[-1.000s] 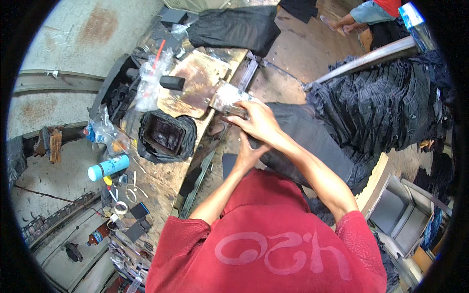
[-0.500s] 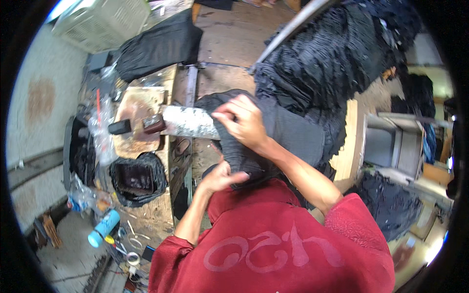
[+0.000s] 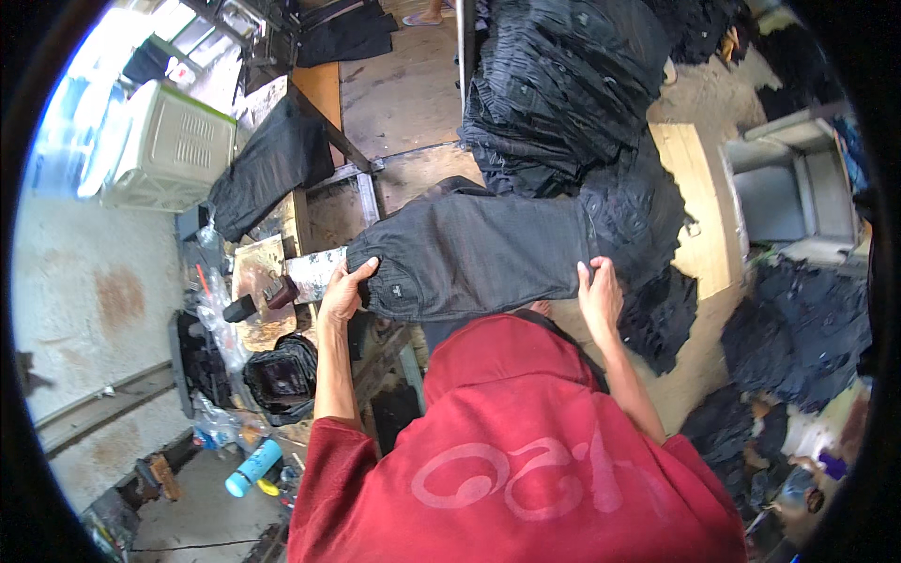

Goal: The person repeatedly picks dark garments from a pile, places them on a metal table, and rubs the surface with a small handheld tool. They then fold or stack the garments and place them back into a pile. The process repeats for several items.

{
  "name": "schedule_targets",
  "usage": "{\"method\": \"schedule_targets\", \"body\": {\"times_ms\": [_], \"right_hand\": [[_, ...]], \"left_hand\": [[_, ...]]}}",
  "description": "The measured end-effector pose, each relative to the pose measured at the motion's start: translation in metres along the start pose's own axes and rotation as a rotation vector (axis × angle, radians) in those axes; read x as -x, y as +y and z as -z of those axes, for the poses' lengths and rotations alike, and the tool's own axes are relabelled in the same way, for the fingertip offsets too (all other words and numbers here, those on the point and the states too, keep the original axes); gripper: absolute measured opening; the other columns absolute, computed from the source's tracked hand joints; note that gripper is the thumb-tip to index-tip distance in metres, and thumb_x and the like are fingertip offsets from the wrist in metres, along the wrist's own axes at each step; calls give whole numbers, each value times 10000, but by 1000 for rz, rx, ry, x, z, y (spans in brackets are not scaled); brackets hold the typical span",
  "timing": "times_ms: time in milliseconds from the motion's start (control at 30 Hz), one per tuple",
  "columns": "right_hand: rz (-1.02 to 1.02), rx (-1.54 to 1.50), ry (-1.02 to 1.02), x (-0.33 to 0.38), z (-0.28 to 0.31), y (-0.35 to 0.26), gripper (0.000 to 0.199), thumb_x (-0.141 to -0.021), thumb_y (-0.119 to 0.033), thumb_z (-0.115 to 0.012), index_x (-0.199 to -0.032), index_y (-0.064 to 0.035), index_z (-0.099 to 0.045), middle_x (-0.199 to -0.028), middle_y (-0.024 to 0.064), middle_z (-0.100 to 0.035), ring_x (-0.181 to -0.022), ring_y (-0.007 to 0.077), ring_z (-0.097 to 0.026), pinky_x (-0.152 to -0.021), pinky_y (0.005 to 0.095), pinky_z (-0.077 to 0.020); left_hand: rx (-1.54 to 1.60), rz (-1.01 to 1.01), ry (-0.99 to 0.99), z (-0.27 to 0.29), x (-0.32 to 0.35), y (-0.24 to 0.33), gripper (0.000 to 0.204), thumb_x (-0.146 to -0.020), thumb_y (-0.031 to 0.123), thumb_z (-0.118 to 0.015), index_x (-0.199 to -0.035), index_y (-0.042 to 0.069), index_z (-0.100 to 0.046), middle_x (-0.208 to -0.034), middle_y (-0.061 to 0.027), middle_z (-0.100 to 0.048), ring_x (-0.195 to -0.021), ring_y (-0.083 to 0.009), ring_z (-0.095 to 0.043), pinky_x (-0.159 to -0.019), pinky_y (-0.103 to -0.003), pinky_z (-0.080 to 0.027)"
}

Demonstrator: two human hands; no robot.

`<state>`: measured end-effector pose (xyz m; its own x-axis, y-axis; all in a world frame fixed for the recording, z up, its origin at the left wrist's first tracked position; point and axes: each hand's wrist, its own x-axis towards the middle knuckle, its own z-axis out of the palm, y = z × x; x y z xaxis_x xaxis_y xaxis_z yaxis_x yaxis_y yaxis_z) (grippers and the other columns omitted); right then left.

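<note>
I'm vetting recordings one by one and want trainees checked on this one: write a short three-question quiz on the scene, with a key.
1. Which hand holds the black garment at its gathered end?
2. The cylindrical bottle at lower left is: A) red; B) light blue; C) white.
3. True or false: the right hand is at the garment's opposite end.

Key:
1. The left hand.
2. B.
3. True.

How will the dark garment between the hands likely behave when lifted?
The dark garment would probably fold and sag, as it shows soft creases. Its gathered end, held by the left hand, may stretch. It seems unlikely to roll, being spread flat.
</note>
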<state>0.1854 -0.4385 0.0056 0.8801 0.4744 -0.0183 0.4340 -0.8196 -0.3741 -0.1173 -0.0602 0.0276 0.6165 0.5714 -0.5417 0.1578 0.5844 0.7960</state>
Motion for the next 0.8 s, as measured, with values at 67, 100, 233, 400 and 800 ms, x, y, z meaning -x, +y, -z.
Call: {"method": "schedule_targets", "body": {"times_ms": [67,100,233,400,800], "right_hand": [[131,7,90,-6,4,10,318,-1051,-341,-601,-1136,-36,-578,-1011,204,-703,-922,430,-699,-756,526,-552],[123,23,91,-11,10,20,307,-1053,-337,-595,-1129,-41,-577,-1011,209,-707,-916,428,-701,-742,528,-553],[-19,95,152,-40,29,80,256,-1060,-356,-581,-1113,-106,-584,-777,190,-705,-712,420,-701,-624,533,-540],[-79,-106,71,-56,14,121,239,-1042,-382,-610,-1151,-170,-631,-722,154,-711,-685,380,-713,-593,509,-525],[-678,-397,188,-46,-10,246,259,-1021,-373,-632,-1123,-136,-650,-1012,193,-750,-959,420,-720,-778,539,-552]], "left_hand": [[-100,8,46,-13,8,7,367,-952,98,-752,-1293,3,-657,-1214,-74,-739,-1092,-201,-698,-994,-376,-532],[-74,-25,-23,-23,12,7,402,-955,96,-747,-1328,2,-632,-1248,-83,-724,-1122,-211,-687,-1012,-385,-526],[-71,-22,-75,-86,24,-24,634,-951,77,-753,-1517,21,-473,-1418,-107,-626,-1289,-237,-599,-1124,-379,-442],[-83,-93,50,-142,21,-54,618,-964,52,-732,-1517,38,-457,-1439,-119,-585,-1300,-251,-577,-1126,-397,-444],[-70,76,-293,-245,-47,-48,433,-1021,18,-626,-1442,60,-533,-1335,-104,-672,-1215,-249,-631,-1118,-445,-463]]}}
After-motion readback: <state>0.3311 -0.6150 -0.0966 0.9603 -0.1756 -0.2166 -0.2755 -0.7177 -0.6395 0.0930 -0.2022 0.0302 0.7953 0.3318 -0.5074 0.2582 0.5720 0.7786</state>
